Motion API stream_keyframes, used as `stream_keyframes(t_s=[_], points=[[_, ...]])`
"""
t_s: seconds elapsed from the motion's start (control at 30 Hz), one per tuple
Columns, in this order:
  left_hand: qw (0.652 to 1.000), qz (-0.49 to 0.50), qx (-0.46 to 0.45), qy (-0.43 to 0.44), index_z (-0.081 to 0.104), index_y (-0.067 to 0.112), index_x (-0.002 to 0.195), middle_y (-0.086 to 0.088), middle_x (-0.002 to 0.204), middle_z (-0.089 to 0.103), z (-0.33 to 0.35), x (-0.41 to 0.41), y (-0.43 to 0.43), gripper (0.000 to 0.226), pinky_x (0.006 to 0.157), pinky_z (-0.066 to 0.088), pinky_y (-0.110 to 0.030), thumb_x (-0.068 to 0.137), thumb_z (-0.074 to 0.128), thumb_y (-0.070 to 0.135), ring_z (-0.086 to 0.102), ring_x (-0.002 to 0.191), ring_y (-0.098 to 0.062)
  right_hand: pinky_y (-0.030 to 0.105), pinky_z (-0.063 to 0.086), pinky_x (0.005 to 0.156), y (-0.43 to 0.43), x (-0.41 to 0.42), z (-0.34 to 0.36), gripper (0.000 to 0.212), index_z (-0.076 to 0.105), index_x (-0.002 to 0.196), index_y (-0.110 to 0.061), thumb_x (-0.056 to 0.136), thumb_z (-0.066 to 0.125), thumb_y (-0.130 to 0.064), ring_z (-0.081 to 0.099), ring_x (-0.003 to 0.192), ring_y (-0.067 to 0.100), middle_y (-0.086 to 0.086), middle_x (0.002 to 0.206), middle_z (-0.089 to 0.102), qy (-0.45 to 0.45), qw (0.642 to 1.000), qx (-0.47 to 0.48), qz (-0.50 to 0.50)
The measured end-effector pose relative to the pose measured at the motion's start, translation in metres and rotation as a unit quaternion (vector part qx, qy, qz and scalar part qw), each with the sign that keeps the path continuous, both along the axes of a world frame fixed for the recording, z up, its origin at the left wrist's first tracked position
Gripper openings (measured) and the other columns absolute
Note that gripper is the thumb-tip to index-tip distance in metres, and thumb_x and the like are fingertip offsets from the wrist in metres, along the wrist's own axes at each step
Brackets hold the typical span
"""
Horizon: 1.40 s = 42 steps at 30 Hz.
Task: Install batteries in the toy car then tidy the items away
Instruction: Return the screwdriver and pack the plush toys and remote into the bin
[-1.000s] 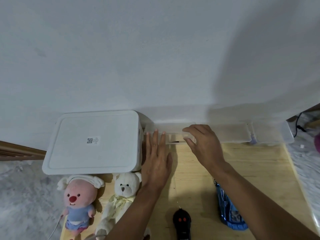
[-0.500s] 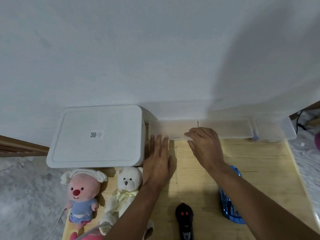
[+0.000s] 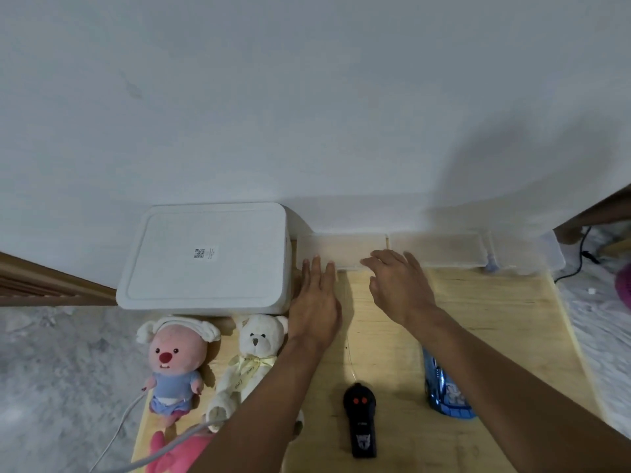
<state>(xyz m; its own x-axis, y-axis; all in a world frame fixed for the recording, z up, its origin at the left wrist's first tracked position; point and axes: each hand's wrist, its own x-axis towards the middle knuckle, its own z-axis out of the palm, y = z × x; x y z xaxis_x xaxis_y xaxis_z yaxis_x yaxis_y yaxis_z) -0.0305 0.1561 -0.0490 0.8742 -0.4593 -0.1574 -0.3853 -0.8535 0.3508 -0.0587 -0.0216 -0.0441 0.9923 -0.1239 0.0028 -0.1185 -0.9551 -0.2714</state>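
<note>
Lying nearest, the blue toy car (image 3: 444, 387) rests on the worktop (image 3: 495, 319), long axis running near to far, just beside the right forearm. Farther off, both hands are empty and spread apart: left hand (image 3: 316, 302) flat, right hand (image 3: 399, 285) nearer the car, by the translucent boxes (image 3: 440, 249).

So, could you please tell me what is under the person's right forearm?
The blue toy car lies on the wooden table there. The right forearm crosses over its right side, which is hidden.
</note>
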Motion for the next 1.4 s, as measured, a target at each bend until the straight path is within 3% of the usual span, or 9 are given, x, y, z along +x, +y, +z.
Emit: stream_keyframes(t_s=[0.07, 0.17, 0.4, 0.67, 0.8, 0.93, 1.03, 1.23, 1.4], points=[[0.999, 0.014, -0.047, 0.017, 0.021, 0.017, 0.163, -0.012, 0.17, 0.02, 0.026, -0.003, 0.0, 0.068, 0.118, 0.04, -0.037, 0.101, 0.045, 0.005, 0.027, 0.154, -0.029, 0.043, 0.045, 0.109, -0.001, -0.006, 0.018, 0.046, 0.064, 0.134, -0.017, 0.089, 0.064, -0.009, 0.059, 0.126, 0.027, 0.004, 0.134, 0.064, 0.0, 0.999, 0.048, -0.002], [0.99, 0.027, -0.135, -0.04, 0.043, 0.018, 0.153, -0.009, 0.144, 0.058, 0.062, -0.013, 0.007, 0.057, 0.094, 0.052, -0.038, 0.098, 0.048, 0.003, 0.061, 0.12, -0.027, 0.041, 0.052, 0.097, -0.003, -0.016, 0.047, 0.041, 0.067, 0.129, -0.018, 0.089, 0.064, -0.01, 0.064, 0.116, 0.029, 0.004, 0.128, 0.068, -0.025, 0.992, 0.119, -0.042], [0.96, 0.119, -0.199, -0.156, 0.066, 0.018, 0.12, -0.003, 0.097, 0.073, 0.121, -0.017, 0.055, 0.029, 0.074, 0.056, -0.04, 0.093, 0.058, 0.011, 0.069, 0.09, -0.027, 0.035, 0.043, 0.102, 0.015, -0.026, 0.117, 0.039, 0.059, 0.136, -0.03, 0.097, 0.057, -0.026, 0.056, 0.125, 0.024, -0.001, 0.136, 0.061, 0.008, 0.99, 0.138, -0.036], [0.952, 0.222, -0.186, -0.101, 0.065, 0.023, 0.125, -0.001, 0.121, 0.069, 0.162, 0.035, 0.149, 0.031, 0.084, 0.047, -0.031, 0.095, 0.064, 0.026, 0.064, 0.11, -0.024, 0.042, 0.046, 0.105, 0.1, 0.006, 0.174, 0.048, 0.051, 0.142, -0.028, 0.095, 0.061, -0.031, 0.051, 0.131, 0.024, 0.0, 0.145, 0.052, 0.045, 0.98, 0.19, 0.041], [0.98, 0.184, -0.074, -0.028, 0.053, 0.026, 0.142, -0.007, 0.148, 0.052, 0.149, 0.067, 0.186, 0.052, 0.104, 0.048, -0.048, 0.093, 0.066, 0.041, 0.055, 0.128, -0.034, 0.045, 0.045, 0.108, 0.155, 0.045, 0.157, 0.051, 0.05, 0.14, -0.034, 0.091, 0.064, -0.037, 0.046, 0.138, 0.028, -0.003, 0.15, 0.043, 0.098, 0.978, 0.178, 0.048], [0.99, 0.129, 0.024, 0.047, 0.035, 0.036, 0.153, -0.003, 0.166, 0.025, 0.128, 0.097, 0.22, 0.072, 0.117, 0.036, -0.056, 0.09, 0.061, 0.059, 0.034, 0.148, -0.037, 0.049, 0.037, 0.115, 0.19, 0.075, 0.132, 0.066, 0.034, 0.151, -0.041, 0.091, 0.061, -0.044, 0.02, 0.149, 0.039, -0.006, 0.167, 0.011, 0.19, 0.975, 0.116, -0.011], [0.992, 0.087, 0.036, 0.08, 0.03, 0.04, 0.152, 0.002, 0.165, 0.019, 0.119, 0.115, 0.236, 0.082, 0.116, 0.034, -0.055, 0.08, 0.052, 0.073, 0.041, 0.141, -0.038, 0.051, 0.034, 0.114, 0.202, 0.087, 0.113, 0.075, 0.028, 0.153, -0.042, 0.087, 0.062, -0.05, 0.016, 0.149, 0.042, -0.006, 0.167, 0.004, 0.2, 0.969, 0.13, -0.059], [0.999, 0.011, 0.028, 0.045, 0.027, 0.025, 0.159, -0.01, 0.166, 0.015, 0.108, 0.123, 0.239, 0.081, 0.116, 0.034, -0.043, 0.094, 0.06, 0.06, 0.043, 0.143, -0.028, 0.047, 0.03, 0.114, 0.206, 0.092, 0.104, 0.08, 0.034, 0.15, -0.045, 0.079, 0.067, -0.06, 0.025, 0.149, 0.035, -0.007, 0.167, 0.009, 0.175, 0.97, 0.137, -0.096], [0.998, 0.006, 0.038, 0.055, 0.025, 0.028, 0.159, -0.011, 0.168, 0.01, 0.097, 0.127, 0.239, 0.082, 0.115, 0.034, -0.046, 0.093, 0.056, 0.065, 0.045, 0.14, -0.036, 0.046, 0.027, 0.115, 0.206, 0.096, 0.109, 0.082, 0.042, 0.146, -0.046, 0.073, 0.074, -0.062, 0.026, 0.149, 0.031, -0.009, 0.167, 0.013, 0.185, 0.966, 0.142, -0.115]])
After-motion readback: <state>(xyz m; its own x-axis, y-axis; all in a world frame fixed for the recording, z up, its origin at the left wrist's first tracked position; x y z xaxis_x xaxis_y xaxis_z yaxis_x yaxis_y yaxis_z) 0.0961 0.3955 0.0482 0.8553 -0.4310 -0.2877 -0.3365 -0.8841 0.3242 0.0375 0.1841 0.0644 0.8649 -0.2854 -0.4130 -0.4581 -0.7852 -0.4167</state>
